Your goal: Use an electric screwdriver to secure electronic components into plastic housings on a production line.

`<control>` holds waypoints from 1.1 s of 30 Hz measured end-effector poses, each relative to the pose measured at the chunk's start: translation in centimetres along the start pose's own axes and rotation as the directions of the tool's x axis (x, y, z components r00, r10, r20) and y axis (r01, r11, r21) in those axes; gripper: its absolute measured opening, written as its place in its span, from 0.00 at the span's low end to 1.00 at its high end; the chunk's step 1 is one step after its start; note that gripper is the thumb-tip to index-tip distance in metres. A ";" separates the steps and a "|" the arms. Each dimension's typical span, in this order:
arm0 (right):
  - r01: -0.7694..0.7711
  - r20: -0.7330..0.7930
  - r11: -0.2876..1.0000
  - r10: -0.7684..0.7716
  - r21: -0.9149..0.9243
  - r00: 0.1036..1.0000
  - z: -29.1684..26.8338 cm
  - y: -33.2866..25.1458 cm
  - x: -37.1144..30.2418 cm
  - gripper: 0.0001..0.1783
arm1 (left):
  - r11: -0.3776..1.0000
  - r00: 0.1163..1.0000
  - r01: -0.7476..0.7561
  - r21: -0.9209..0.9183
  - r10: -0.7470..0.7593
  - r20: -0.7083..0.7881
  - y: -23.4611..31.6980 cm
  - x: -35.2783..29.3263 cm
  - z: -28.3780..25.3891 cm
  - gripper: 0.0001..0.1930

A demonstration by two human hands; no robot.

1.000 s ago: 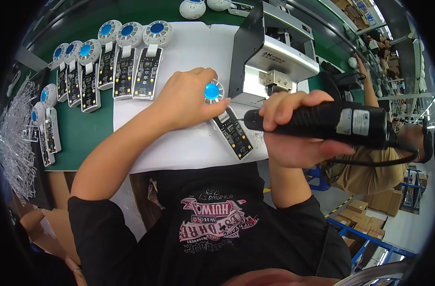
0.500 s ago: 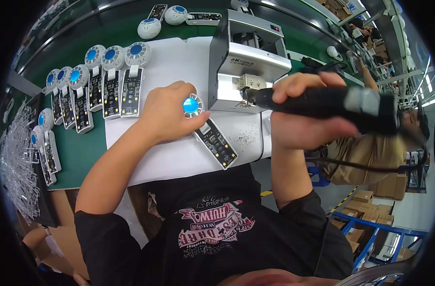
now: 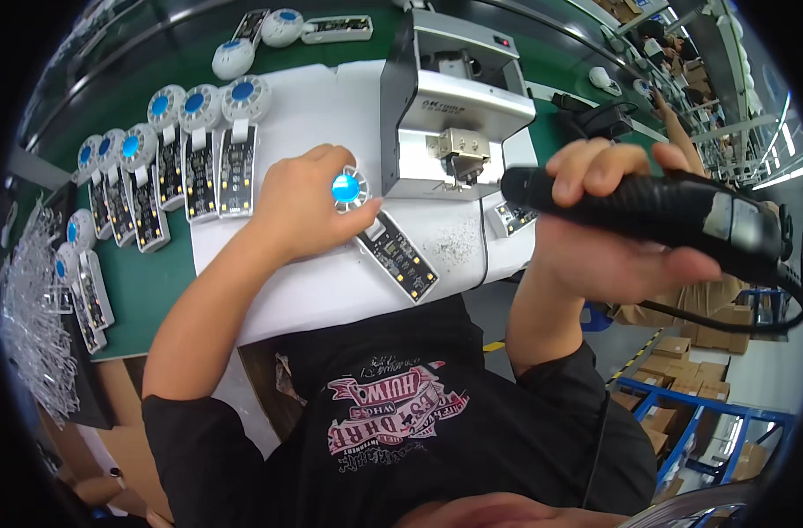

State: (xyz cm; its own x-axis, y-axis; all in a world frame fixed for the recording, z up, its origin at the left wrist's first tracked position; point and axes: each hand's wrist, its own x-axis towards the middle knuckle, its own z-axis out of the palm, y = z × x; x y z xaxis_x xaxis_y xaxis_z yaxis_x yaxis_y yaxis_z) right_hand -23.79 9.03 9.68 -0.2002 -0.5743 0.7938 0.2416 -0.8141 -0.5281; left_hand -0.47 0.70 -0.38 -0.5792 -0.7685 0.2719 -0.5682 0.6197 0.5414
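While the left hand (image 3: 306,204) grips the circuit-board device (image 3: 398,255) front-left of the silver machine (image 3: 459,113), the right hand (image 3: 599,257), wrapped around the black screwdriver (image 3: 670,209) front-right of it, should probably keep the tool square, not slanted.

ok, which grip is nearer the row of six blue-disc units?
Left. Left grip is just right of the row, holding another unit; right grip is much farther right, around a black corded tool.

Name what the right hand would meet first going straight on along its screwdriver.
Probably the screw feeder, just beyond the electric screwdriver in the right hand; depth is unclear, so it might pass above.
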 end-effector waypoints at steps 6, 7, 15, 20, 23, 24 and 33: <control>-0.313 0.024 0.925 0.316 0.214 0.949 -4.2 -2.2 -3.6 0.50 | 0.998 0.990 0.069 -0.001 -0.069 -0.125 -0.4 0.3 -1.2 0.24; -0.390 -0.008 0.892 0.403 0.229 0.915 -5.1 -2.7 -4.0 0.47 | 0.998 0.982 0.068 0.011 -0.065 -0.179 -0.5 0.6 -1.3 0.25; -0.398 -0.209 0.877 0.457 0.271 0.865 -14.8 -6.3 -4.2 0.43 | 0.986 0.993 0.038 0.161 -0.019 -0.119 -1.2 3.8 -4.9 0.27; -0.425 -0.386 0.888 0.460 0.177 0.800 -19.4 -6.9 -4.5 0.43 | 0.944 0.997 0.002 0.329 0.022 -0.070 -2.1 5.7 -4.4 0.27; -0.508 -0.491 0.851 0.503 0.135 0.711 -21.4 -6.7 -4.2 0.41 | 0.924 0.995 -0.010 0.381 0.046 -0.085 -1.0 6.7 -5.2 0.25; -0.579 -0.552 0.808 0.535 0.112 0.640 -22.0 -6.5 -4.2 0.39 | 0.915 0.993 -0.012 0.404 0.058 -0.101 -0.7 7.3 -5.5 0.23; -0.878 -0.649 0.279 0.594 -0.389 0.476 -24.1 -0.9 -3.1 0.28 | 0.985 0.994 -0.072 0.158 0.083 -0.068 0.1 15.6 -7.6 0.18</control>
State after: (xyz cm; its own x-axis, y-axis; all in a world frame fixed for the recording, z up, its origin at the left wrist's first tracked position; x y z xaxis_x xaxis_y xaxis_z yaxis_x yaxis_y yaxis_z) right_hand -46.25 9.51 0.43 -0.5678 -0.8126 -0.1311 -0.1265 0.2436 -0.9616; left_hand -5.10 -12.39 9.99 -0.5836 -0.7233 0.3692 -0.6106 0.6905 0.3877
